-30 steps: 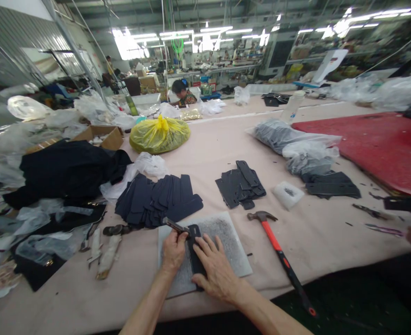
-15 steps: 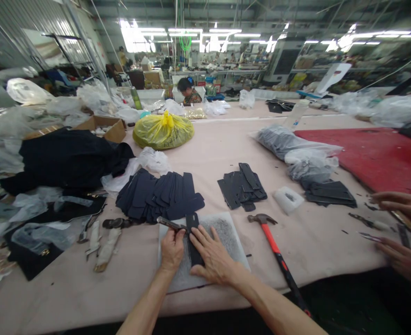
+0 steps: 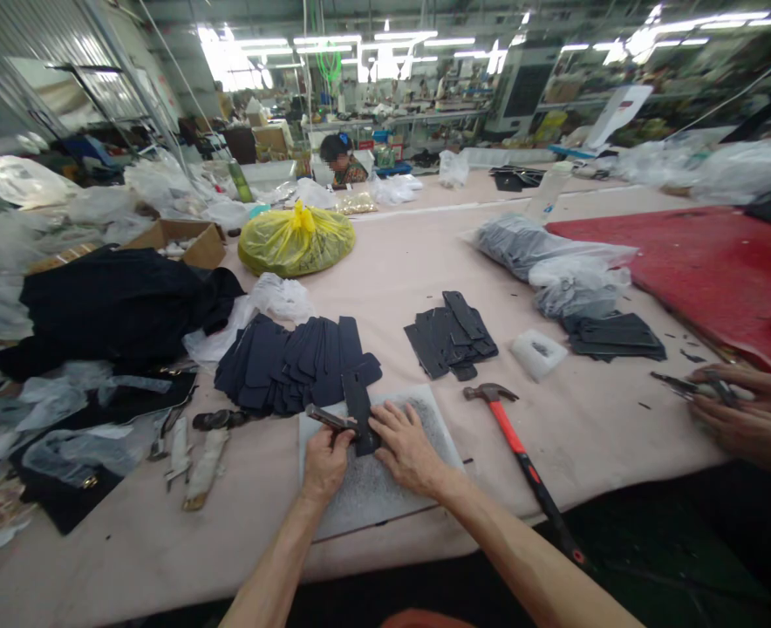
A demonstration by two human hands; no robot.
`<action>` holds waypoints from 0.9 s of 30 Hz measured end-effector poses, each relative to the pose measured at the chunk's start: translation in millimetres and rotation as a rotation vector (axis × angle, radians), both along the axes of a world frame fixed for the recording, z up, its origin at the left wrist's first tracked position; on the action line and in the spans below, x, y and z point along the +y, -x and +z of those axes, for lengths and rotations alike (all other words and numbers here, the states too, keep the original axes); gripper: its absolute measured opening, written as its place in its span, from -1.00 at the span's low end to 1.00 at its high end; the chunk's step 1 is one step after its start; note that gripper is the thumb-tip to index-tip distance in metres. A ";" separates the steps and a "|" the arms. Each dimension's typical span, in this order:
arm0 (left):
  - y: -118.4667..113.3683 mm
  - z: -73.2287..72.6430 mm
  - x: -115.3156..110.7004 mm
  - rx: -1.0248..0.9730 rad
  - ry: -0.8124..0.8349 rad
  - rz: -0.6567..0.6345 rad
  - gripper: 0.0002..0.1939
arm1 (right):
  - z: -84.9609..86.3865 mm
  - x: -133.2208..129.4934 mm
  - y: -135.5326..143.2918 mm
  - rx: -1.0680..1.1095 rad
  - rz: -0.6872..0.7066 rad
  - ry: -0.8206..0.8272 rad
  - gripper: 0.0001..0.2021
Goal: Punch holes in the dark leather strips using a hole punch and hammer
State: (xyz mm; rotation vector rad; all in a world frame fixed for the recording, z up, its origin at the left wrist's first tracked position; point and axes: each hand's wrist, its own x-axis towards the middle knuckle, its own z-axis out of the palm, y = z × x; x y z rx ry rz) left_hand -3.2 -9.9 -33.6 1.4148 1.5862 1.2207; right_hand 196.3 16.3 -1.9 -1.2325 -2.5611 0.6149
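A dark metal tool (image 3: 329, 419) is pinched in my left hand (image 3: 325, 460), its long end pointing up and left. Beside it, a narrow black piece (image 3: 358, 403) lies over the top of a speckled white board (image 3: 402, 475). My right hand (image 3: 406, 445) is spread on the board, fingertips against the right edge of that piece. Just behind the board a fanned pile of dark pieces (image 3: 287, 362) touches the piece's far end. Another pile of black pieces (image 3: 451, 336) sits further right.
A claw hammer (image 3: 513, 436) with a red and black handle lies right of the board. Wrapped tools (image 3: 203, 467) lie left. Another person's hands (image 3: 745, 406) hold a tool at the right edge. A yellow bag (image 3: 297, 242) stands further back.
The black piece has shifted away from me and my right hand has moved up with it, no longer lying across it. The other person's hands have come together around a tool.
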 end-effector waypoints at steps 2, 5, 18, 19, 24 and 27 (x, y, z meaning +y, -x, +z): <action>-0.9 2.0 -1.0 0.003 0.006 -0.028 -0.73 | -3.6 -3.6 -0.9 0.026 -0.024 -0.006 -0.48; -5.5 5.7 -2.4 0.067 -0.007 -0.064 -0.74 | -5.1 -3.7 -0.2 0.074 -0.055 0.005 -0.46; -16.4 8.6 -4.7 0.218 -0.036 -0.076 -0.74 | 0.2 -2.6 -1.7 0.118 -0.187 0.014 -0.50; -16.5 8.7 -4.8 0.226 -0.034 -0.080 -0.73 | 0.6 -2.4 -2.0 0.116 -0.190 0.017 -0.50; -17.1 6.4 -5.4 0.276 -0.045 -0.086 -0.73 | 2.3 -2.1 -3.3 0.116 -0.189 0.018 -0.49; -16.8 4.0 -5.1 0.321 -0.070 -0.107 -0.73 | 2.5 -2.1 -3.6 0.127 -0.182 0.007 -0.50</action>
